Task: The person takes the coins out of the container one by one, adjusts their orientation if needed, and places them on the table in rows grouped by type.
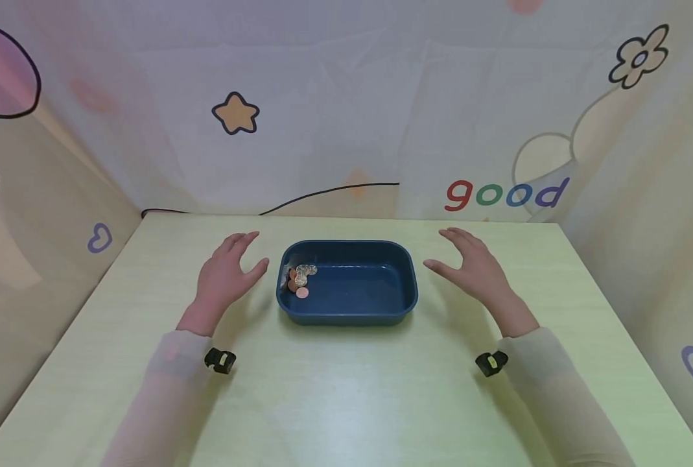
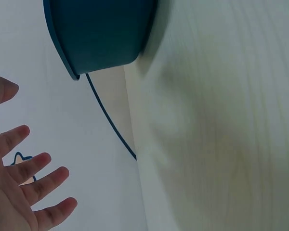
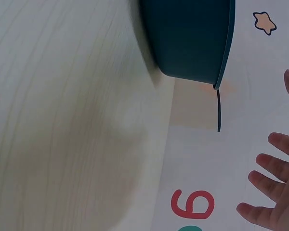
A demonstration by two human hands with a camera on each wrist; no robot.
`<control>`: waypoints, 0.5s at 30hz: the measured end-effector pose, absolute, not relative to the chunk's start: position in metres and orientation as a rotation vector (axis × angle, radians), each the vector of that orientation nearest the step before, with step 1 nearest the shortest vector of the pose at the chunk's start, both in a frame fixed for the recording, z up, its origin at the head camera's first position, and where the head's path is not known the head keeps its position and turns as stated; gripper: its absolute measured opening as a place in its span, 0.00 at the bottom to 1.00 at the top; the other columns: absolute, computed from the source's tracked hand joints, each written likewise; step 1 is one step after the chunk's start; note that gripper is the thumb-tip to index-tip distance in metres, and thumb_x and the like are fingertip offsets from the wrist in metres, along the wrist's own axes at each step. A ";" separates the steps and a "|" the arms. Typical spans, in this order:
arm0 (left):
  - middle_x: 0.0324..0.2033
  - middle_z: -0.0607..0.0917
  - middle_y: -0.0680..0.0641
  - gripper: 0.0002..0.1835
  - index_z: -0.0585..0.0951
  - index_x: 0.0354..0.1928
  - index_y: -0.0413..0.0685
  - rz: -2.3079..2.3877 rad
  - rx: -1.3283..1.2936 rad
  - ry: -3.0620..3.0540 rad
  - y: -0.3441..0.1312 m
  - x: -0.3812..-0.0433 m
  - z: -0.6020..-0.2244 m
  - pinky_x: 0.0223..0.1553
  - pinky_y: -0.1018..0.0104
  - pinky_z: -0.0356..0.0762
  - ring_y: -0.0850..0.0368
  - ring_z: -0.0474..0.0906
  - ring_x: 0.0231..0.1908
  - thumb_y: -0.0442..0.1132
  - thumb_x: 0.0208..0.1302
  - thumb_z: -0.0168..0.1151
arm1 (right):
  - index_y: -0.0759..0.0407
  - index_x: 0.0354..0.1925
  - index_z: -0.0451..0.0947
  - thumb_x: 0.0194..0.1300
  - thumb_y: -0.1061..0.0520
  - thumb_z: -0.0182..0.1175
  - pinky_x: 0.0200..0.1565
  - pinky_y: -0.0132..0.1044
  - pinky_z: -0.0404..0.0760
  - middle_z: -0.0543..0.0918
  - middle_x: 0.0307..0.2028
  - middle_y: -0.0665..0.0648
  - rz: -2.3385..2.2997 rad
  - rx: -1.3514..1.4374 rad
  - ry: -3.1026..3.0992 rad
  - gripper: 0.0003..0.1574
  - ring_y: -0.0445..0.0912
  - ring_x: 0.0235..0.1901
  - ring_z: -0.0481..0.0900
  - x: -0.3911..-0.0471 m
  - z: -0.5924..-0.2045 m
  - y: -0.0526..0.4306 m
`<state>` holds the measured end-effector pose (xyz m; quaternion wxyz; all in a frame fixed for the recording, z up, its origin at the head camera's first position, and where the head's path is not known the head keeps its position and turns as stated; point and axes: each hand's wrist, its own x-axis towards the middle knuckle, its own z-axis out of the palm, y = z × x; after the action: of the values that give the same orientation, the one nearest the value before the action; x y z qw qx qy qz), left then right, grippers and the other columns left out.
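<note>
A dark blue rectangular tray [image 1: 352, 319] with rounded corners stands on the table. At its left end lie several small round coin-like pieces [image 1: 302, 293], copper-coloured and silvery, some seemingly under something clear and shiny. To the left of the tray, my left hand [image 1: 223, 275] is held above the table with thumb and fingers spread, touching nothing. My right hand [image 1: 477, 269] mirrors it on the other side, also apart from the tray and holding nothing. In both wrist views the tray's outer wall [image 2: 103, 36] shows beyond the spread fingers; its contents are hidden there.
The pale wood-grain table [image 1: 346, 395] reaches back to a printed cloth [image 1: 334, 117] hanging behind it. Cloth also hangs along the left and right sides. A small black device [image 1: 220, 360] sits at the left wrist and another black device [image 1: 491, 363] at the right.
</note>
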<state>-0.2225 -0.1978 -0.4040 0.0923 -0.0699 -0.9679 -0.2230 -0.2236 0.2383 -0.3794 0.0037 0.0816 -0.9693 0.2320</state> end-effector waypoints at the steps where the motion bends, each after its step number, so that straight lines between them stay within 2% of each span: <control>1: 0.72 0.69 0.33 0.34 0.67 0.76 0.47 -0.688 -0.205 -2.877 -0.197 -0.223 -0.405 0.59 0.36 0.76 0.31 0.70 0.68 0.51 0.72 0.57 | 0.60 0.78 0.59 0.68 0.35 0.61 0.74 0.68 0.58 0.59 0.78 0.68 0.728 0.261 -3.040 0.52 0.67 0.78 0.54 -0.224 -0.379 0.237; 8: 0.72 0.69 0.32 0.31 0.66 0.76 0.44 -0.846 -0.222 -2.872 -0.191 -0.225 -0.409 0.67 0.37 0.70 0.34 0.69 0.70 0.45 0.75 0.53 | 0.60 0.76 0.63 0.69 0.36 0.61 0.73 0.67 0.60 0.62 0.76 0.68 0.697 0.314 -3.058 0.48 0.66 0.77 0.57 -0.225 -0.372 0.227; 15: 0.70 0.72 0.33 0.29 0.67 0.75 0.41 -0.966 -0.240 -2.853 -0.186 -0.226 -0.407 0.65 0.38 0.73 0.35 0.74 0.66 0.42 0.76 0.53 | 0.61 0.72 0.70 0.69 0.38 0.62 0.73 0.64 0.63 0.70 0.72 0.68 0.704 0.416 -3.058 0.43 0.65 0.74 0.64 -0.229 -0.363 0.220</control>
<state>-0.2265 -0.1856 -0.4069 0.0601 -0.0792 -0.9425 -0.3191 -0.2286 0.2197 -0.3629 -0.0119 0.1316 -0.9660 0.2224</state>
